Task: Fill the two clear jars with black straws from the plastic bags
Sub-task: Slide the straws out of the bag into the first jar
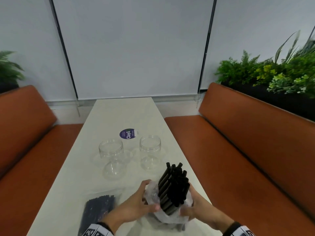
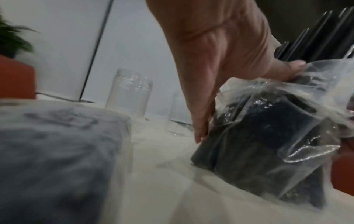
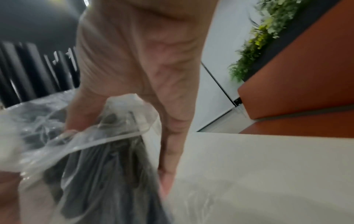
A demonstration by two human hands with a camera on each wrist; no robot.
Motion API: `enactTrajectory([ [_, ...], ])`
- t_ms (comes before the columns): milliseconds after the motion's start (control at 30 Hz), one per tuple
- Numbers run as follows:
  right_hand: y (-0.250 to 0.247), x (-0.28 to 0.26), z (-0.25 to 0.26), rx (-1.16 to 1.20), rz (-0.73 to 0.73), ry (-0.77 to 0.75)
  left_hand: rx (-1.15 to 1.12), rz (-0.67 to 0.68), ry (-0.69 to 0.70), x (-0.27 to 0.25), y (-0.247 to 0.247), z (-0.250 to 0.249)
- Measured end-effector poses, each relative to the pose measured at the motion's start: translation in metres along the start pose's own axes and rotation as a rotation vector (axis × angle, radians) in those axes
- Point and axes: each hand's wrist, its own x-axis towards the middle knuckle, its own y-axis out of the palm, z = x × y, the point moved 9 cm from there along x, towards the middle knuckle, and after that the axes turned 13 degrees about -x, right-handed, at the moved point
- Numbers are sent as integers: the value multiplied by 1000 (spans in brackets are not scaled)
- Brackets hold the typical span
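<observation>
Two empty clear jars stand mid-table, the left jar [image 1: 110, 150] [image 2: 130, 91] and the right jar [image 1: 150, 147] [image 2: 178, 118]. Nearer to me, a bundle of black straws [image 1: 172, 184] [image 2: 316, 37] [image 3: 28, 75] sticks upright out of a clear plastic bag [image 1: 170, 217] [image 2: 268, 128] [image 3: 95, 144] pushed down around its lower half. My left hand [image 1: 150, 196] [image 2: 247, 100] pinches the bag's left rim with the thumb, fingers down its side. My right hand [image 1: 187, 205] [image 3: 118, 156] grips the bag's right side. A second, closed bag of straws [image 1: 98, 210] [image 2: 57, 151] lies flat at my left.
The long white table [image 1: 129, 113] runs away from me between two orange benches [image 1: 247, 150] [image 1: 25, 133]. A round purple sticker [image 1: 127, 133] lies behind the jars. Planters with green plants [image 1: 272, 74] sit behind the right bench.
</observation>
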Motion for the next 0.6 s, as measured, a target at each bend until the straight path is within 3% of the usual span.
enactTrajectory([
  [167,-12,-7,26,71,25,-92,-40,-74,160,2,1,-24],
  [233,-19,-4,24,50,-5,-130,-140,-7,168,2,5,-23],
  [367,4,-3,9,-10,139,-58,-86,120,110,-4,37,-3],
  [467,-3,1,8,-79,96,-93,-47,14,305,-5,46,-34],
  [600,-10,3,17,-70,120,-109,-190,-164,341,-6,26,-31],
])
